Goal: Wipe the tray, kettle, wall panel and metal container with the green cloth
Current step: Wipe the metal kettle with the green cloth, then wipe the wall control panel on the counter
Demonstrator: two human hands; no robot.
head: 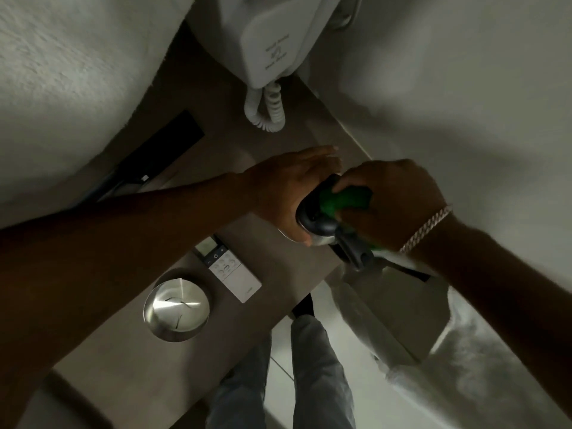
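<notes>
At the centre of the frame, the green cloth [343,201] is pressed onto the dark lid of the kettle [318,224] by the right hand [393,196], whose fingers are curled closed over it. The kettle's side is gripped by the left hand [291,187], wrapped around its body. The kettle is held above the brown surface [173,360]. The metal container [176,308] is seen at lower left, with a white remote [232,270] just beside it. A wall-mounted white unit [272,41] hangs at the top.

Left hand [289,187] around the kettle [318,224] body on the brown counter [173,360]. Right hand [393,202] pressing the green cloth [342,201] on its dark lid. Metal container [176,309] near, beside a white remote [230,267].
</notes>
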